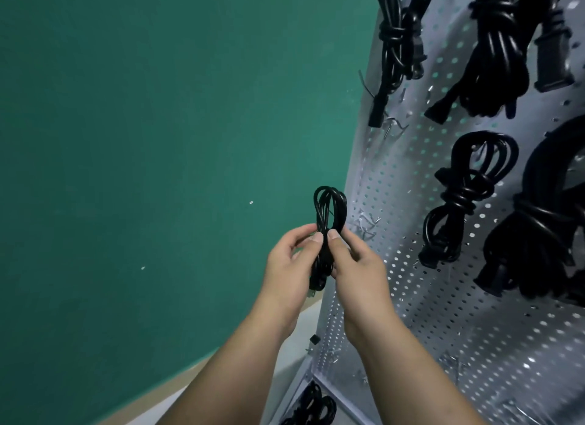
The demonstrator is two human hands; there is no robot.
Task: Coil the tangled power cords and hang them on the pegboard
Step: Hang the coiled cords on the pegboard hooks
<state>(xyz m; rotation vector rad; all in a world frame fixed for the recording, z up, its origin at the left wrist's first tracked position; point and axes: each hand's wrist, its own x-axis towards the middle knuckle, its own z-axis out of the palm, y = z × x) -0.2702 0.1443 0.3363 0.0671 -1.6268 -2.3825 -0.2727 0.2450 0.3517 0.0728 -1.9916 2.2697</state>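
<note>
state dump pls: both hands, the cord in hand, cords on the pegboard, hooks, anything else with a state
left hand, grips the held cord at its lower bundle.
right hand, pinches the held cord, thumb on it.
held cord, coiled in loops, not yet hung.
hung cords, coiled, wrapped round the middle, hanging on the pegboard.
wire hook, bare.
bottom cords, lying at the pegboard's foot; coiled or tangled, cannot tell.

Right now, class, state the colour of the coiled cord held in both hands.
Black. The coiled cord shows best in the head view.
</note>
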